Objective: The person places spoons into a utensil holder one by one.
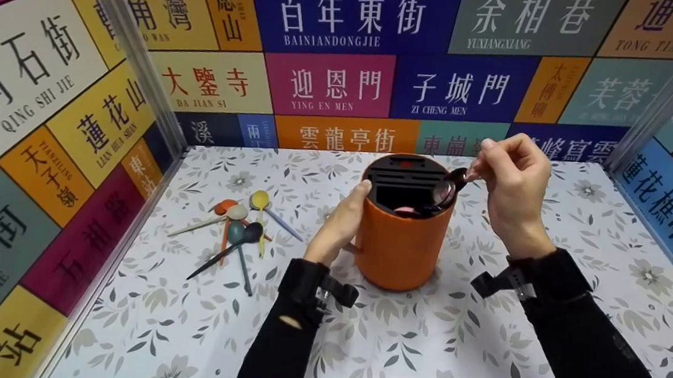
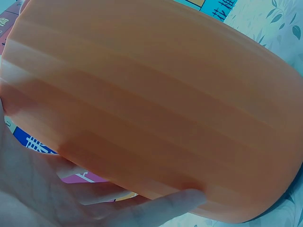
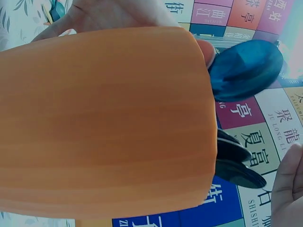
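Observation:
An orange utensil holder (image 1: 402,243) with a black slotted insert (image 1: 406,174) stands upright on the table. My left hand (image 1: 339,223) grips its left side; in the left wrist view fingers (image 2: 165,205) lie along the ribbed wall. Dark spoons stick out of the holder, heads up, including a blue-tinted spoon (image 3: 246,71) and a lower dark spoon (image 3: 239,175). Beside these heads is my right hand (image 1: 513,186), raised with bent fingers. In the right wrist view the visible part of that hand looks apart from the spoons; whether its fingertips pinch one is unclear.
Left of the holder, several coloured spoons lie in a crossed pile, among them a yellow spoon (image 1: 260,199) and a black spoon (image 1: 252,232). The flower-patterned table (image 1: 395,352) ends at a wall (image 1: 327,84) of coloured sign panels.

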Action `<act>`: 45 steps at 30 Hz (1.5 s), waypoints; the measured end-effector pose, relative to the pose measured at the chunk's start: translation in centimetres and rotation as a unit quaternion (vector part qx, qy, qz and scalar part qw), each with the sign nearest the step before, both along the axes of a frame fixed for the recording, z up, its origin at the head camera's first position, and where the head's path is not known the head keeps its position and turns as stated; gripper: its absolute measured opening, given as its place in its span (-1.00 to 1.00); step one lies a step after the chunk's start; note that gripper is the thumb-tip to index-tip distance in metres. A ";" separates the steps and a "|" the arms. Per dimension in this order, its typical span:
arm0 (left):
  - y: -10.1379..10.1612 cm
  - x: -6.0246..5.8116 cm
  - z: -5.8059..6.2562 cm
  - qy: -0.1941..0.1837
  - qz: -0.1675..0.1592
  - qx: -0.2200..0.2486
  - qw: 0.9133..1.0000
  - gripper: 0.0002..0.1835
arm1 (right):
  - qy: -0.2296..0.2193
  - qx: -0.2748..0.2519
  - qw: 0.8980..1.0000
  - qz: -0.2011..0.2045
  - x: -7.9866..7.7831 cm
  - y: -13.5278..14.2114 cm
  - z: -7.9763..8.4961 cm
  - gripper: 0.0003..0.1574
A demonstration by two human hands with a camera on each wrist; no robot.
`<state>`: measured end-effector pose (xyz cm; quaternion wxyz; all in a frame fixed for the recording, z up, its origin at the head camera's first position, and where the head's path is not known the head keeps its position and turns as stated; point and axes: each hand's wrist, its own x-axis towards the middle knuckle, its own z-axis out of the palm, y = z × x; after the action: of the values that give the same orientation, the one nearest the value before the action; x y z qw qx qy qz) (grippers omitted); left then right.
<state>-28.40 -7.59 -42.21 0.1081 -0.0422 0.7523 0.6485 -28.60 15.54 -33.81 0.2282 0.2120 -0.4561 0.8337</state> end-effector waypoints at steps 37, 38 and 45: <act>-0.1 0.1 0.0 -0.001 -0.003 0.007 1.000 -0.09 | -0.225 0.219 0.938 0.148 -0.6 5.0 -4.6 0.03; -0.1 0.1 0.0 0.000 -0.003 0.007 1.000 -0.09 | -0.237 0.227 0.931 0.159 -0.6 5.0 -4.8 0.05; -0.1 0.1 0.0 -0.002 -0.001 0.007 1.000 -0.08 | -0.333 0.275 0.876 0.215 -0.8 4.7 -5.6 0.23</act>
<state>-28.25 -7.69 -42.18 0.1105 -0.0419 0.7475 0.6537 -29.36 20.27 -39.42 -0.1897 0.0693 -0.6592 0.7244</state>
